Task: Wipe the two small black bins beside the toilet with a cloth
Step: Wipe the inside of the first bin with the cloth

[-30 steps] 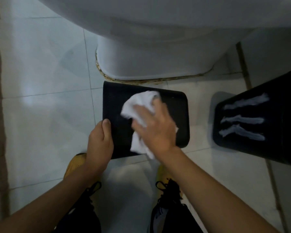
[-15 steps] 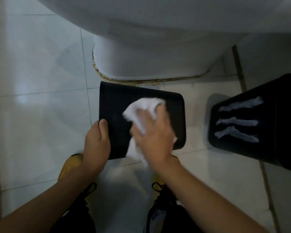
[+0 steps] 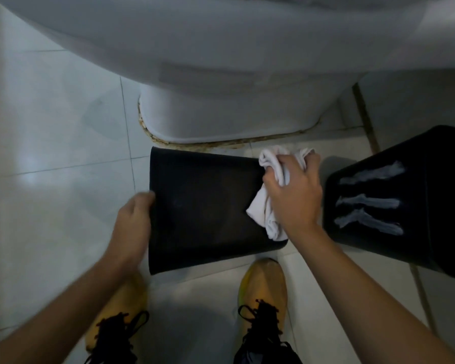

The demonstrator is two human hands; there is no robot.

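Note:
A small black bin lies on its side on the floor in front of the toilet base. My left hand grips its left edge. My right hand holds a crumpled white cloth against the bin's right end. A second black bin lies on its side at the right, with three whitish smears on its upper face.
The white toilet fills the top of the view, with its base just behind the first bin. Pale floor tiles spread to the left. My two yellow shoes stand directly below the bin.
My right hand has carried the cloth from the middle of the bin's side to its right end. The camera has come closer.

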